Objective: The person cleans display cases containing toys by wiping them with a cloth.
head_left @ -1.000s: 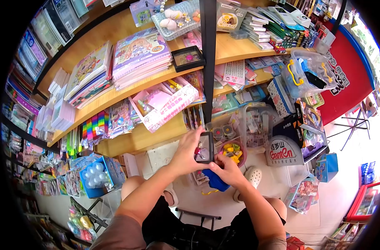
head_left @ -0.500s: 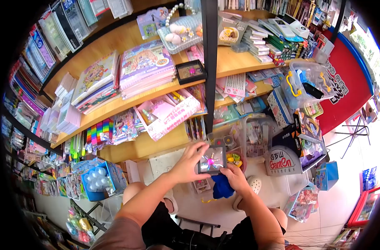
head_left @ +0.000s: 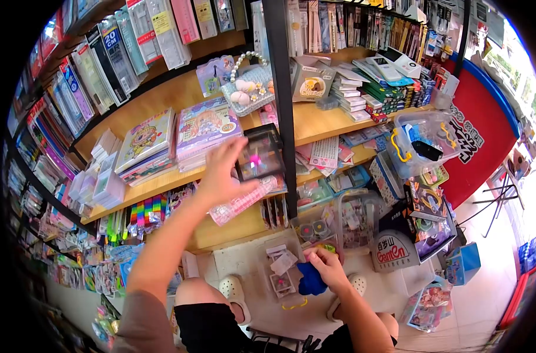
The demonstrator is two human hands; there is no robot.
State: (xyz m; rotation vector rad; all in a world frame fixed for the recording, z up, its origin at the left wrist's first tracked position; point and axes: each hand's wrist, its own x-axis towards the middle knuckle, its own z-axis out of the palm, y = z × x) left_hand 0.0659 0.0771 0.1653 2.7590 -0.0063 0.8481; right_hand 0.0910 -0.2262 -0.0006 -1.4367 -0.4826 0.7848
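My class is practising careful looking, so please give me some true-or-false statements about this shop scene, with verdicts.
1. The right hand holds a crumpled blue item. True.
2. The left hand rests on a knee. False: it is raised beside a black-framed case at the wooden shelf.
3. The person wears black boots. False: the shoes are pale clogs with holes.
4. The box marked Ganten is to the right of the right hand. True.

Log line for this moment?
left hand: at black frame, grip unclear | right hand: holding blue cloth | frame: beside shelf post
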